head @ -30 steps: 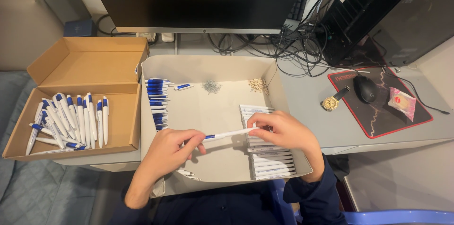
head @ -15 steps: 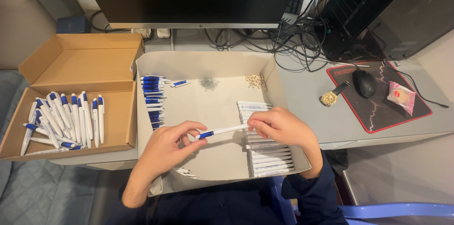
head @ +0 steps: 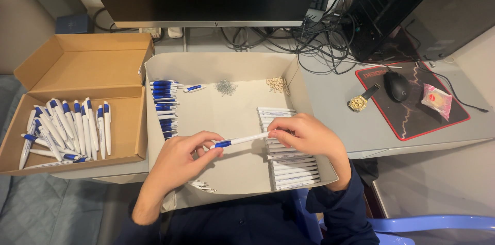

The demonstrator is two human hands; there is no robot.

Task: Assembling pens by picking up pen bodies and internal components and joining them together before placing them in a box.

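Since half a second ago, both hands have barely shifted; I see the pen [head: 241,140] sitting a touch lower and more level over the grey tray [head: 227,64]. My left hand [head: 180,160] pinches the pen's blue tip end between thumb and fingertips, closed on it. My right hand [head: 307,134] is clamped on the white barrel's other end, fingers curled over it. So the pen spans the gap between the two grips, lying nearly level, blue end toward the left hand, held clear above the tray floor near the tray's middle.

Inside the tray, along its left wall, I see a column of blue pen parts [head: 164,106]. A stack of white barrels [head: 289,165] lies along the tray's right side, partly under my right hand. Toward the tray's far wall sit a small heap of metal springs [head: 226,88] and a cluster of small tan pieces [head: 277,84]. A few small white parts [head: 202,186] lie at the tray's near edge, below my left hand.

Just left of the tray stands an open cardboard box [head: 77,59] holding a row of finished pens [head: 72,126]. Right of the tray, well apart, lies a mouse pad [head: 438,121] with a mouse [head: 397,86].
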